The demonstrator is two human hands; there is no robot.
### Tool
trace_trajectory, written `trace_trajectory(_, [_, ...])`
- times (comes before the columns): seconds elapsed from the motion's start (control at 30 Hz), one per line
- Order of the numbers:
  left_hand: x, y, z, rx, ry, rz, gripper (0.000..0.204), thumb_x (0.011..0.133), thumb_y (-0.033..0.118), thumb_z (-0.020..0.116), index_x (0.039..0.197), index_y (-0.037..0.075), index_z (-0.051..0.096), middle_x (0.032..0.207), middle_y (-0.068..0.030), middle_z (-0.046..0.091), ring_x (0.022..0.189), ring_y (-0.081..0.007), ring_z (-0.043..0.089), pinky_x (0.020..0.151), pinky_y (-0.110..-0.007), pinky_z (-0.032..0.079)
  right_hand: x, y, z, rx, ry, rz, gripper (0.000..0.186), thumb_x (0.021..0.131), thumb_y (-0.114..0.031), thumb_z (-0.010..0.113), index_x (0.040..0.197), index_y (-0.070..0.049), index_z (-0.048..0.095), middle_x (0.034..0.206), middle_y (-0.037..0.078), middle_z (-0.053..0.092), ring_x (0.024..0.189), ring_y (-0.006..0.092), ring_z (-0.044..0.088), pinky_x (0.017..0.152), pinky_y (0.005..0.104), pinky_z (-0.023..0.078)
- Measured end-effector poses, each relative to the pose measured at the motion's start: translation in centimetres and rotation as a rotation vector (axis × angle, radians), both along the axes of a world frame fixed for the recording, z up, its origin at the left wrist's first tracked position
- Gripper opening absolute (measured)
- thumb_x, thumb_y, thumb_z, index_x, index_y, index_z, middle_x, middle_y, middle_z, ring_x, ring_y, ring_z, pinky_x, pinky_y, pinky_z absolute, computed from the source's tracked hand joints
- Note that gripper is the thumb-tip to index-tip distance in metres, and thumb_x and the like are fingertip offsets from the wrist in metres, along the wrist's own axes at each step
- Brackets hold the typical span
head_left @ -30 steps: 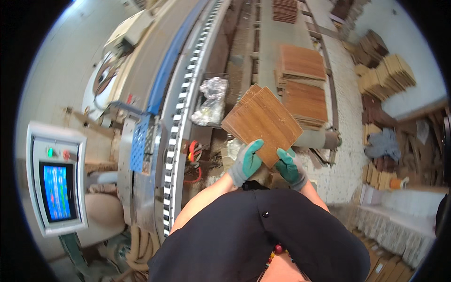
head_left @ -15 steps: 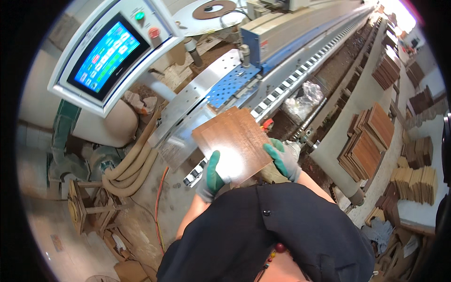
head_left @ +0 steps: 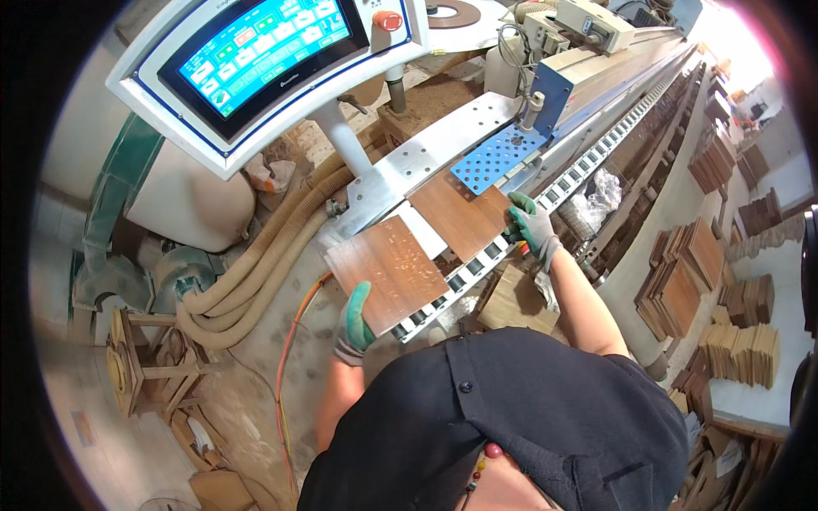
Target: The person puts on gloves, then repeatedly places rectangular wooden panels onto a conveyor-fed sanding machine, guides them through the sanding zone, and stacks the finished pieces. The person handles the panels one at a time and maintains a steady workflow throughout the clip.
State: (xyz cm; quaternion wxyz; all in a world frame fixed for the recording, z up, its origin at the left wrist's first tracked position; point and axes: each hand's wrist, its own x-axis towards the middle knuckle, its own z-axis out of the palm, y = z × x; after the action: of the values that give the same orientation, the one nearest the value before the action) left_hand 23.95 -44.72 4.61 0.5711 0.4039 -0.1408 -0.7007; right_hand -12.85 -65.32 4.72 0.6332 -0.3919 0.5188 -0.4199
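My left hand (head_left: 355,328), in a green and grey work glove, grips the lower left corner of a brown wooden panel (head_left: 388,274), its thumb on top. Pale flecks dot that panel, and its right part overlaps the machine's chain track (head_left: 460,281). A second brown wooden panel (head_left: 463,213) lies flat across the machine's bed, its far edge partly beneath a blue perforated plate (head_left: 501,160). At this panel's right edge is my right hand (head_left: 532,225), gloved alike, with fingers curled against the edge. Its underside fingers are partly hidden.
A control screen (head_left: 256,55) with a red button (head_left: 388,20) stands at upper left. Ribbed hoses (head_left: 256,294) and an orange cable (head_left: 285,366) run left of the machine. Stacked panels (head_left: 677,281) sit on the right; a lighter board (head_left: 518,300) lies below my right hand.
The panels were together between both hands. Now one lies on the bed at the blue plate under my right hand, while my left hand keeps another to the left. The view has shifted.
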Motion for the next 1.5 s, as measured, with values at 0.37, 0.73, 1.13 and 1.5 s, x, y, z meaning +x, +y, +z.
trace_trajectory(0.37, [-0.9,-1.1,0.6,0.026,0.17,-0.041,0.063,0.102,0.037,0.052,0.152,0.003,0.035,0.148,-0.0184,0.049,0.13,-0.0315,0.056,0.108,-0.045,0.048,6.8,9.1,2.8,-0.948,1.39,0.457,0.048,0.101,-0.04,0.052,0.143,-0.017,0.056,0.154,0.012,0.048,0.145,0.035,0.039,0.124,0.0539,0.02])
trace_trajectory(0.73, [-1.5,-0.3,0.9,0.096,0.033,0.001,0.07,0.1,0.053,0.049,0.152,0.007,0.038,0.146,-0.0189,0.052,0.129,-0.0314,0.056,0.105,-0.044,0.049,-2.2,-0.6,2.4,-0.767,1.443,0.445,0.057,0.092,-0.058,0.062,0.142,-0.031,0.059,0.154,0.005,0.049,0.146,0.0305,0.038,0.123,0.048,0.024])
trace_trajectory(1.13, [-2.2,-0.9,1.9,0.038,-0.014,0.077,0.067,0.102,0.052,0.045,0.153,0.009,0.039,0.147,-0.0138,0.052,0.127,-0.0313,0.057,0.107,-0.046,0.047,-8.0,-6.2,2.7,-0.637,1.648,0.189,0.051,0.098,-0.049,0.056,0.144,-0.028,0.058,0.152,0.007,0.051,0.142,0.0311,0.043,0.12,0.0471,0.029])
trace_trajectory(1.5, [-1.9,-0.6,0.0,-0.07,0.076,0.089,0.066,0.105,0.049,0.04,0.152,0.002,0.04,0.147,-0.0158,0.053,0.131,-0.0305,0.056,0.108,-0.045,0.046,8.6,9.0,4.3,-0.358,0.61,0.623,0.064,0.096,-0.022,0.063,0.156,-0.015,0.04,0.129,0.021,0.065,0.087,0.0232,0.069,0.082,0.0352,0.056])
